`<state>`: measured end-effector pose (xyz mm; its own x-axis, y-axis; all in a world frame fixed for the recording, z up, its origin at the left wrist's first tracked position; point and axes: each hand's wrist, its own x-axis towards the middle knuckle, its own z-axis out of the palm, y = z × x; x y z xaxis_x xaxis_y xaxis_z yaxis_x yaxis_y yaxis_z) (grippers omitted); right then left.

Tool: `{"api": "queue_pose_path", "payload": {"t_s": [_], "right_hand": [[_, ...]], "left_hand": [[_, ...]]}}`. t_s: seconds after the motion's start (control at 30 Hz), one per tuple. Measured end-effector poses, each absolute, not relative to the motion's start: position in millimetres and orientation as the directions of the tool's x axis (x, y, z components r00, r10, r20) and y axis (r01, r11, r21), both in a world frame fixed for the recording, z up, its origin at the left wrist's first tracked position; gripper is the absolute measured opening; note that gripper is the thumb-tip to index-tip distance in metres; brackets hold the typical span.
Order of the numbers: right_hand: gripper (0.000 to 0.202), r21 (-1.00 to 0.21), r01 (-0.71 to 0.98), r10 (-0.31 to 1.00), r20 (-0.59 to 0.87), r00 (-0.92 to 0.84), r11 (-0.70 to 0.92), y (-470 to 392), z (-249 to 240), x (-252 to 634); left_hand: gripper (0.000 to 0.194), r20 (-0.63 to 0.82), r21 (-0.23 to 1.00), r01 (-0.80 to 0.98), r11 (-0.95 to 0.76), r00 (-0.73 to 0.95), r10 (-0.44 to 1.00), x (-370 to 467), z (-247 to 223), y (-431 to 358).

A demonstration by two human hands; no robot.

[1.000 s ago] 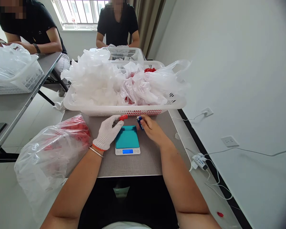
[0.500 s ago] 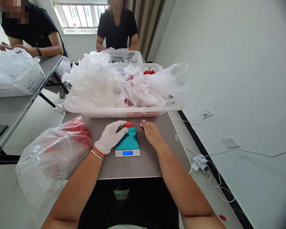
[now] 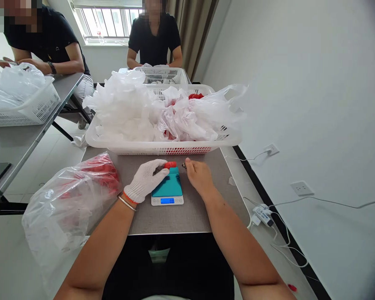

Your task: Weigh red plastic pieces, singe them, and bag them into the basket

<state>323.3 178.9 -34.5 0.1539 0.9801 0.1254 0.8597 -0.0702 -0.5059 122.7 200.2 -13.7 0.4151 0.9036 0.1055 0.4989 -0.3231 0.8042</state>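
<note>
My left hand (image 3: pixel 146 180), in a white knit glove with an orange cuff, is closed on a small red cylindrical piece (image 3: pixel 170 165). It holds the piece over the back edge of a digital scale (image 3: pixel 166 189) with a teal top and a lit display that seems to read zero. To the right of the scale, my bare right hand (image 3: pixel 198 175) pinches a small dark, shiny metal item (image 3: pixel 184 166); its kind is too small to make out. A clear plastic bag (image 3: pixel 65 200) with red contents lies left of my gloved hand, hanging over the table edge.
A large white basket (image 3: pixel 162 146) of translucent bags stands across the table's back, with a smaller white basket (image 3: pixel 162 75) behind it. Two people sit beyond. A side table (image 3: pixel 21 146) is at left; a wall, cables and a power strip (image 3: pixel 263 214) are at right.
Both hands keep their grips and have barely moved. The red piece sits a touch farther right, and the whole view has shifted slightly.
</note>
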Motion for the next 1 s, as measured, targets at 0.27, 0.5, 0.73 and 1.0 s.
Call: {"api": "queue_pose_path", "payload": {"t_s": [0.27,0.5,0.73,1.0], "right_hand": [[0.055,-0.368,0.926,0.983,0.123,0.136,-0.082,177,-32,317],[0.054,-0.485,0.874,0.984,0.141,0.106,-0.025,175,-32,313],[0.053,-0.447,0.891,0.979,0.131,0.156,-0.082,180,-33,318],[0.054,-0.449,0.893,0.983,0.145,0.114,-0.038,177,-31,317]], "left_hand": [[0.028,0.133,0.858,0.407,-0.314,0.415,0.900,119,-14,199],[0.028,0.129,0.863,0.401,-0.306,0.410,0.903,115,-14,203],[0.029,0.087,0.866,0.397,-0.302,0.477,0.875,115,-16,204],[0.029,0.107,0.860,0.410,-0.303,0.436,0.893,114,-13,203]]}}
